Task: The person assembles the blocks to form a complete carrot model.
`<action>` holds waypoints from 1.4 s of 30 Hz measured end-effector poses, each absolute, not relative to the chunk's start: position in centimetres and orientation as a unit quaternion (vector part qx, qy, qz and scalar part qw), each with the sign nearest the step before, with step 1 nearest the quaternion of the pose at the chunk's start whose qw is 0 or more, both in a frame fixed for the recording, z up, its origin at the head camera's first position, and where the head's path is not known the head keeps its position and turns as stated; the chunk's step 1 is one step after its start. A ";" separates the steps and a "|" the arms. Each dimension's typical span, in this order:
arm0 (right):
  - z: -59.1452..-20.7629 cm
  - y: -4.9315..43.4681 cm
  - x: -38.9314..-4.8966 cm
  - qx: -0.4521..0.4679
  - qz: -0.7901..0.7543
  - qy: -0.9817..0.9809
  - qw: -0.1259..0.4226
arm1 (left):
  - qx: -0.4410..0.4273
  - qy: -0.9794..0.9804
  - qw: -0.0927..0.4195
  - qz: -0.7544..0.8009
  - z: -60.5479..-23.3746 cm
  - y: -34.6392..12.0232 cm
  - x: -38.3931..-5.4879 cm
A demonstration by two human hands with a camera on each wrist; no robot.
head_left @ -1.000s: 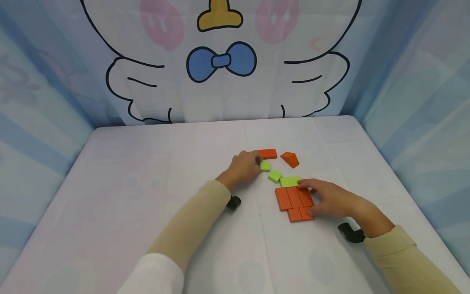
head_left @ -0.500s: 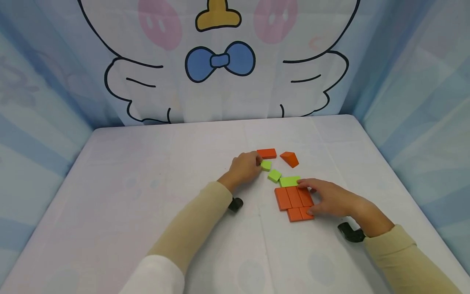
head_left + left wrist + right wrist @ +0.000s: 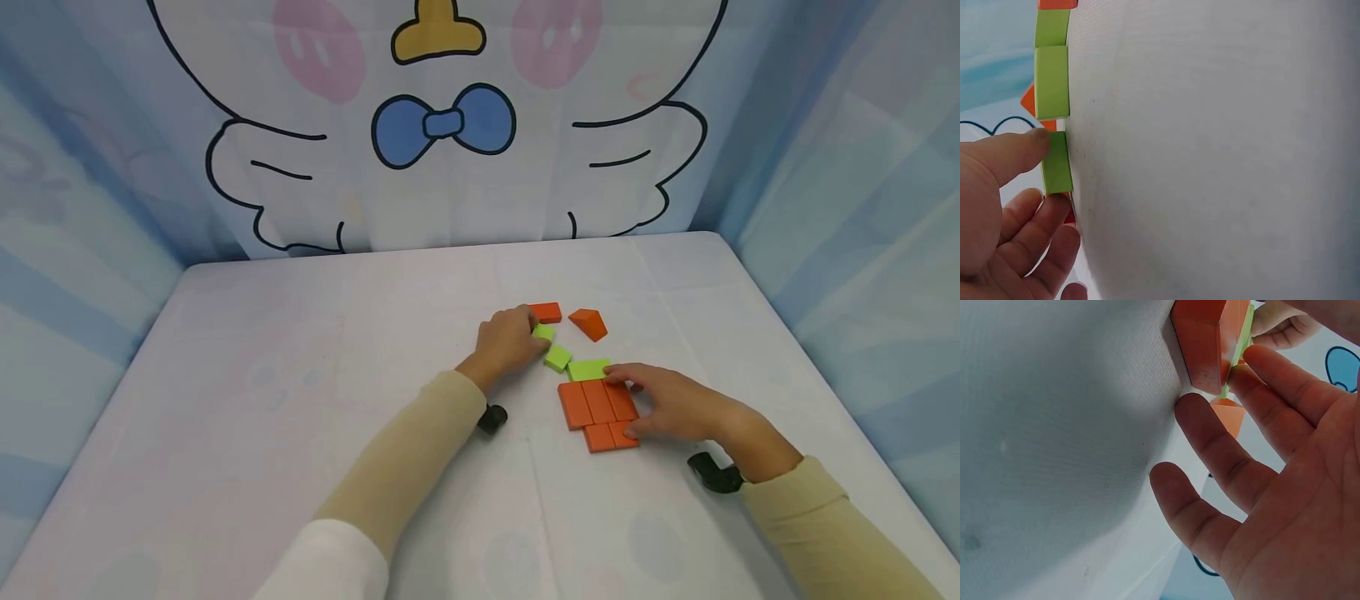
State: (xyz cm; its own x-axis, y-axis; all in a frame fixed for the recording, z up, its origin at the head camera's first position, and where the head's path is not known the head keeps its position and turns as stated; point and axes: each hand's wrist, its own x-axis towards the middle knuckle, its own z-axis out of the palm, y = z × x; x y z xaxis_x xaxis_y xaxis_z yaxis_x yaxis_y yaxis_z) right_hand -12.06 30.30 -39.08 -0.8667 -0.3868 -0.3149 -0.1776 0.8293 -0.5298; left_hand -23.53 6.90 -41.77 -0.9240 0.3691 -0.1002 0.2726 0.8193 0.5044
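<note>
My left hand (image 3: 510,340) pinches a small lime-green block (image 3: 1057,161) between thumb and fingertips, low over the white tabletop. A second small green block (image 3: 558,359) lies just beside it, set askew. It meets the corner of a wider green block (image 3: 588,370), which runs along the far edge of several flat orange blocks (image 3: 597,412) laid together. Over their right side rests my right hand (image 3: 678,404), fingers spread and loosely extended. Its index fingertip touches near the wider green block, and the thumb lies by the lower orange row.
Behind the left hand lies an orange rectangular block (image 3: 547,312), partly covered by the fingers. To its right is an orange angular block (image 3: 588,324). A cartoon-printed curtain (image 3: 450,200) rises at the table's far edge, with blue curtains on both sides.
My left hand has shifted slightly right and away from me, turning the small green block and covering more of it. The right hand keeps its place on the orange blocks.
</note>
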 end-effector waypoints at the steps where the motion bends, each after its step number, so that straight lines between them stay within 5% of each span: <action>1: -39.1 30.3 -12.1 -0.152 -0.249 0.933 0.209 | 0.167 0.950 0.098 0.246 -41.7 7.0 -23.5; 15: -38.8 30.3 -11.6 -0.161 -0.240 0.940 0.180 | 0.186 0.945 0.076 0.259 -40.2 8.1 -23.1; 42: -39.8 29.6 -9.1 -0.157 -0.256 0.949 0.098 | 0.288 0.908 0.130 0.276 -40.4 12.7 -22.2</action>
